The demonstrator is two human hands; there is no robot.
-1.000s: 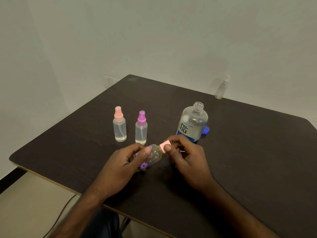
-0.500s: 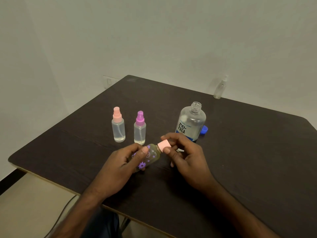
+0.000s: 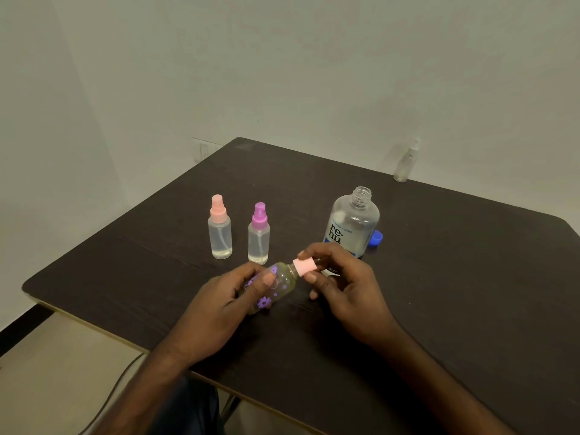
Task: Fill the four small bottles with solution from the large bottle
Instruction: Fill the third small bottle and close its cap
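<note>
Just in front of the large bottle (image 3: pixel 353 227), the left hand (image 3: pixel 219 306) wraps its fingers and thumb round a small flowered bottle (image 3: pixel 273 285), holding it tilted above the table (image 3: pixel 439 277) with its neck towards the large bottle. The right hand (image 3: pixel 342 284) pinches its pink cap (image 3: pixel 303 267) between thumb and fingertips. Whether the cap is being screwed on or off cannot be told, though the yellowish tint inside suggests this one is already filled. To the left of the large bottle stand two upright spray bottles close together, one with a pink top (image 3: pixel 219 229) and one with a purple top (image 3: pixel 259 235). Both are capped and hold clear liquid, so they look done. A fourth, clear spray bottle (image 3: pixel 406 163) stands well behind the large bottle at the table's far edge and looks empty, so it is probably what remains. The large bottle is open, its threaded neck bare and its blue cap (image 3: pixel 375 238) lying just beside its right side. It seems mostly drained, though the level is hard to read. All the bottles are smooth, see-through and likely plastic: the sprays are slim cylinders, the flowered one is rounder with purple printed blossoms, and the large one is broad-shouldered with a printed label. The table is dark with a faint wood grain.
</note>
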